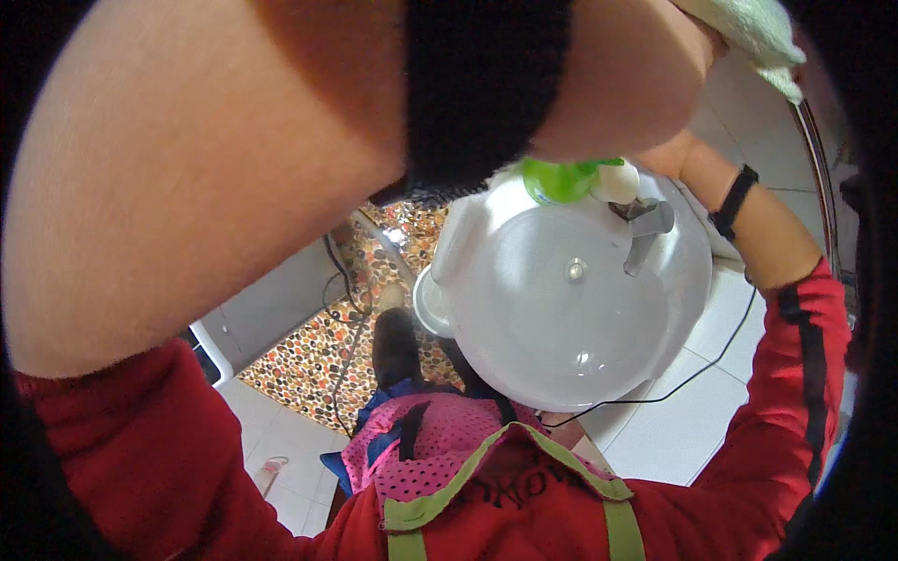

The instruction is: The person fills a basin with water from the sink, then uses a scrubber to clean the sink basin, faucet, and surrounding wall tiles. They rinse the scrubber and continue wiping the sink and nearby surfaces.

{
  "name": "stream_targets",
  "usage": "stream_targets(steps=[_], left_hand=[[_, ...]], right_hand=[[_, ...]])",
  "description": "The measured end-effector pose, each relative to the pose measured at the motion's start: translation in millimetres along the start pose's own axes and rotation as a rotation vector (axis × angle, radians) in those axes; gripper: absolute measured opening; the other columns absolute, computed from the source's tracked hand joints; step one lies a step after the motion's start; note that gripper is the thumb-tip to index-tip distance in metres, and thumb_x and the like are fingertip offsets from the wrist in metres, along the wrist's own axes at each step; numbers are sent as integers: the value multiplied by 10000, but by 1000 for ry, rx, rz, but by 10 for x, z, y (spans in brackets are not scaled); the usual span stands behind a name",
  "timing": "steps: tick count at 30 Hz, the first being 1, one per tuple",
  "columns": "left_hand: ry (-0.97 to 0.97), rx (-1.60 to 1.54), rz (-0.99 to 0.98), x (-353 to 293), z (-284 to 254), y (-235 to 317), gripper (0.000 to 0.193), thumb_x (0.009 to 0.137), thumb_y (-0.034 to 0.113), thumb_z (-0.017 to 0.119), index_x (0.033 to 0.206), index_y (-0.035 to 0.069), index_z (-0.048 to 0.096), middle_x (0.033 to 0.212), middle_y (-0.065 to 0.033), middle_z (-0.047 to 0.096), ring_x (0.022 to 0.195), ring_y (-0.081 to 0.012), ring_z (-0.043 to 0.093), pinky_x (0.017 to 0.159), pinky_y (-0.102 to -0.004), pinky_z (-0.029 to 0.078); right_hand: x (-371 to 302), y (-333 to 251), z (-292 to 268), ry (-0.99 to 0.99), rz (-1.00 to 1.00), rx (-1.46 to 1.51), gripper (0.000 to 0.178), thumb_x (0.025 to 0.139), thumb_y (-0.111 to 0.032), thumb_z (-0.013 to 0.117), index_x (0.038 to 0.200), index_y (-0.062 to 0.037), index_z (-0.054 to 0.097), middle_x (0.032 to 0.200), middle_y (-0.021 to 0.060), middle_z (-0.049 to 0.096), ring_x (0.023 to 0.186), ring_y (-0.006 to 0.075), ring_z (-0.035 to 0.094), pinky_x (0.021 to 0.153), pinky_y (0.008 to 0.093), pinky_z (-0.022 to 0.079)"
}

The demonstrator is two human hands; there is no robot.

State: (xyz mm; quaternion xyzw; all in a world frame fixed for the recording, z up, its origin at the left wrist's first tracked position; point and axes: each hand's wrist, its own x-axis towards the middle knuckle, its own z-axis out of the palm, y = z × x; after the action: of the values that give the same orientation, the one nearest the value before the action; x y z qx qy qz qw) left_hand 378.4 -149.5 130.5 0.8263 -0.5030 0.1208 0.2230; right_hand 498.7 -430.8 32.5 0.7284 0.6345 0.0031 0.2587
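Observation:
Very close in front, my left forearm with a black wristband (486, 93) crosses the top. My left hand (622, 79) is at the upper right, closed on a pale green cloth (753, 33); its fingertips are mostly hidden. Below and behind it, my right hand (669, 154) shows only in part near the far right side of a white washbasin (561, 355), its fingers hidden by the left hand. A grey tap (647, 229) leans over the bowl. On the basin's back rim stand a green bottle (557, 182) and a white round container (615, 184).
A metal rail (816, 159) runs down at the right. Dark cables (687, 379) trail along the basin's front and over the pebble-patterned floor (299, 369). A grey box-like appliance (271, 304) stands at the left, a white round thing (432, 304) beside the basin.

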Motion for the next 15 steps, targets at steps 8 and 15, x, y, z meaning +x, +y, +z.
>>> stream_targets(steps=[8, 15], left_hand=[[-5, 193, 86, 150, -91, 104, 375, 955, 144, 512, 1271, -49, 451, 1121, -158, 610, 953, -174, 639, 828, -237, 544], [35, 264, 137, 147, -157, 97, 402, 952, 139, 504, 1293, -62, 432, 1145, -177, 600, 985, -192, 632, 857, -246, 533]], right_hand=[[610, 18, 71, 130, 89, 393, 255, 882, -167, 477, 1031, -59, 653, 1021, 108, 659, 1025, 265, 596, 943, 400, 430], [14, -57, 63, 175, 84, 84, 312, 849, -136, 509, 1127, -84, 641, 1241, 56, 574, 1224, 215, 477, 1031, 353, 395]])
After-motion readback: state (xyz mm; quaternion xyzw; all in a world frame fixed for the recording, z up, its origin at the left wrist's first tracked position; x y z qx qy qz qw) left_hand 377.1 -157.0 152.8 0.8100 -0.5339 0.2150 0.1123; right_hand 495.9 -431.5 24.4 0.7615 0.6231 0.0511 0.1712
